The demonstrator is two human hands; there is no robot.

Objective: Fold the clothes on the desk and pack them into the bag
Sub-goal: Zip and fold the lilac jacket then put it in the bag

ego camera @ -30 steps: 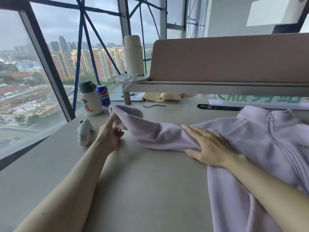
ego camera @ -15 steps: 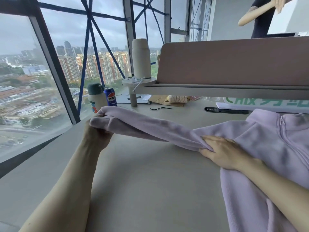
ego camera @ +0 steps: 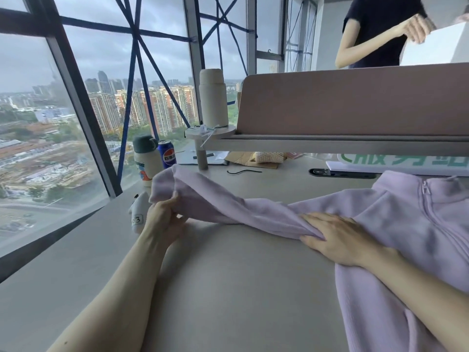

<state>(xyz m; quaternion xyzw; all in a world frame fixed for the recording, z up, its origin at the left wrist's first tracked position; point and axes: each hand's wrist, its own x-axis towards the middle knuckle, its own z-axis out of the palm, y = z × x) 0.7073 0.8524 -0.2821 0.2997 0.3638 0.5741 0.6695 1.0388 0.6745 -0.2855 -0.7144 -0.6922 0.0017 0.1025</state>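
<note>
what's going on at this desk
A person is folding a lilac fleece jacket on the desk. The left hand grips the cuff end of one sleeve, held out just above the desk, while the right hand presses flat where that sleeve meets the body. No bag is in view.

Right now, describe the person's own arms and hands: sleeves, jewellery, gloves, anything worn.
Both arms are bare as far as the head view shows: no sleeve reaches the left forearm or the right forearm. The left hand and right hand wear no gloves, and no watch, bracelet or ring is visible on either.
</note>
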